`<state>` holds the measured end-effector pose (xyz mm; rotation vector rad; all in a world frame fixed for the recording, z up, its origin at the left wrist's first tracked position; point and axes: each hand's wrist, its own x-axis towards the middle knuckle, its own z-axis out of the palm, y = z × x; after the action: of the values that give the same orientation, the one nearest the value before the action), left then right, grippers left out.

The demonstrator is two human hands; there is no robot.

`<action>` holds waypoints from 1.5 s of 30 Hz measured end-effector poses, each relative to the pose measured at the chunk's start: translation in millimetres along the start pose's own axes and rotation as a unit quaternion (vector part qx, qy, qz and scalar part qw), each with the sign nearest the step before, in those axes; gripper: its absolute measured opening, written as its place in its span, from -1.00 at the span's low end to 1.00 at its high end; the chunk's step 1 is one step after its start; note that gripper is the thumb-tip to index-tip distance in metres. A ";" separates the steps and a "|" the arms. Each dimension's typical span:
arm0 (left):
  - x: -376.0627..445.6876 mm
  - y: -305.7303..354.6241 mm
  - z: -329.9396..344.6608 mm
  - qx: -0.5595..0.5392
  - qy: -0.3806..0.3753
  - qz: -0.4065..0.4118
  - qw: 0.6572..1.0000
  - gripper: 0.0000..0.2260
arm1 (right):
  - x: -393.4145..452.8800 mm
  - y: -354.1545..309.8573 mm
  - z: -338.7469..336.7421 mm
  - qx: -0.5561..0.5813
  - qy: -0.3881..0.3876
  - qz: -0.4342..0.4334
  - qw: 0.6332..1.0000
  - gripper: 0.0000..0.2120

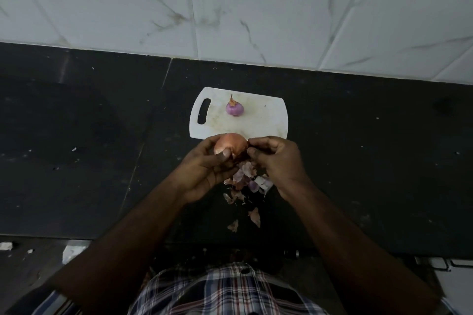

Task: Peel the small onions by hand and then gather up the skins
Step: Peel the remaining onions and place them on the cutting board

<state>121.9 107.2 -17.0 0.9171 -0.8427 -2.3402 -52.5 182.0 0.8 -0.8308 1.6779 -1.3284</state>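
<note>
My left hand (204,169) grips a small onion (231,144) still in its orange-brown skin, thumb across its front. My right hand (277,161) is curled right beside it, fingertips pinching at the skin on the onion's right side. A peeled purple onion (234,108) with a dry stem tip lies on the white cutting board (266,120) just beyond my hands. Loose skins (247,181), pale purple and brown, lie in a pile on the black counter under and between my hands, with a few more scraps (254,217) nearer to me.
The black stone counter (89,148) spreads wide to both sides, with small white specks on it. A white marbled tile wall (230,7) rises behind the board. The counter's front edge runs just above my checked shirt (230,289).
</note>
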 end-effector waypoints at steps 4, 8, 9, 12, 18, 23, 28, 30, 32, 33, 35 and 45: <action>-1.5 3.8 2.9 0.075 -0.024 0.029 0.996 -0.36 | 3.2 -5.8 -3.9 -0.032 -0.042 0.019 0.998 -0.69; -2.3 10.1 7.5 0.113 -0.049 0.034 0.992 -0.36 | 5.4 -12.7 -8.7 -0.093 -0.074 -0.006 0.993 -0.63; -2.3 11.8 7.9 0.097 -0.046 0.030 0.994 -0.39 | 4.5 -14.2 -9.6 -0.084 -0.086 -0.015 0.993 -0.62; -1.2 16.2 7.6 0.104 -0.028 0.027 0.994 -0.42 | 3.4 -16.5 -10.0 -0.065 -0.100 -0.043 0.992 -0.60; 4.4 14.0 12.4 0.132 0.011 0.078 0.988 -0.46 | 5.4 -15.7 1.0 -0.171 -0.024 -0.074 0.982 -0.75; 7.6 9.8 20.6 0.087 0.031 0.095 0.991 -0.48 | 3.2 -14.7 12.6 -0.220 0.097 -0.148 0.959 -0.89; 5.7 7.0 25.9 -0.007 0.041 0.088 0.995 -0.48 | 6.4 -6.0 16.0 -0.237 0.131 -0.206 0.940 -0.95; 5.0 10.9 23.2 -0.033 0.045 0.090 0.994 -0.50 | 7.4 0.4 10.5 -0.223 0.140 -0.192 0.945 -0.95; 3.6 15.8 20.3 -0.037 0.039 0.087 0.995 -0.51 | 7.0 6.8 2.5 -0.207 0.128 -0.166 0.956 -0.95; 2.3 17.4 19.4 -0.041 0.031 0.081 0.995 -0.51 | 6.8 8.6 -1.3 -0.201 0.119 -0.154 0.960 -0.94; 0.1 17.4 19.0 -0.051 0.019 0.066 0.996 -0.50 | 8.0 9.6 -6.5 -0.194 0.109 -0.124 0.967 -0.90; -1.1 11.2 6.8 -0.066 -0.029 0.015 0.997 -0.54 | 4.3 1.9 -3.9 -0.106 0.021 -0.068 0.992 -0.84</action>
<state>120.0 102.7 -4.8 0.7782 -0.7090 -2.3746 -57.9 180.4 -1.5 -1.0639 1.8461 -1.2798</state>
